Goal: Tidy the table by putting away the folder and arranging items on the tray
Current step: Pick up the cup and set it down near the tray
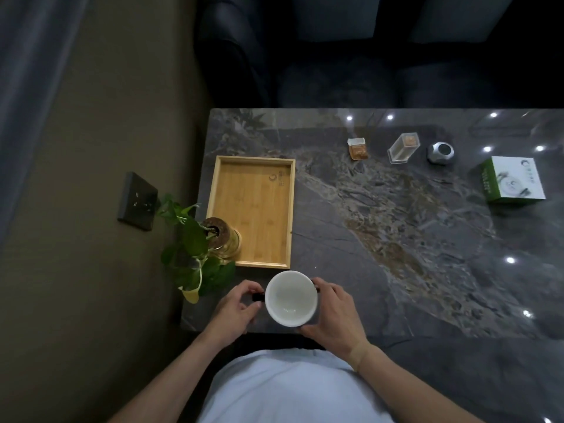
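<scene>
- Head view: dark marble table point(381, 239) runs left to right; a dark sofa sits beyond its far edge.
- Both hands hold a mug point(290, 298) at the near edge of the table, just near of the tray. The mug is white inside, dark outside, and its mouth faces the camera; it looks empty.
- Left hand point(236, 309): fingers curl in at the mug's dark handle on its left side, thumb and fingertips pinching it.
- Right hand point(332, 315): fingers wrap the mug's right wall and underside, pressed against it.
- Wooden tray point(259, 190) lies at the left end of the table, long side running far to near. Its floor is bare apart from one corner.
- Plant in a glass jar point(224, 238) stands in the tray's near-left corner; leaves spill over the table's left edge.
- Far side of the table, left to right: small packet with brown contents point(357, 149), clear plastic box point(403, 148) lying tilted, round grey metal object point(440, 152), green-and-white carton point(514, 181) at far right. All are well apart from the tray.
- No folder can be made out.
- Wall socket plate point(138, 201) sits on the wall left of the table.
</scene>
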A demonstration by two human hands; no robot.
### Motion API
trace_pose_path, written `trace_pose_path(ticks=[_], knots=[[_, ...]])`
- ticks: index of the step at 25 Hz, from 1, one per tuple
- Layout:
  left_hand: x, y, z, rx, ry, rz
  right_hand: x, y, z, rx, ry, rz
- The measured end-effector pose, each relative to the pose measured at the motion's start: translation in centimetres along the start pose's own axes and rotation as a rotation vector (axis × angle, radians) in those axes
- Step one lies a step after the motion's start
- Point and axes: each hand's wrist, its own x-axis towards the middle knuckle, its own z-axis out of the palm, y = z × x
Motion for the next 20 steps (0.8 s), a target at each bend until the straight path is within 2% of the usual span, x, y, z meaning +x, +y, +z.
trace_pose_path(ticks=[9, 20], knots=[[0.7, -0.8, -0.7, -0.001, 0.021, -0.031, 0.9, -0.8, 0.9, 0.001, 0.021, 0.012], [1.2, -1.1, -1.3, 0.035, 0.006, 0.017, 1.3, -1.2, 1.1, -0.009, 0.04, -0.003]])
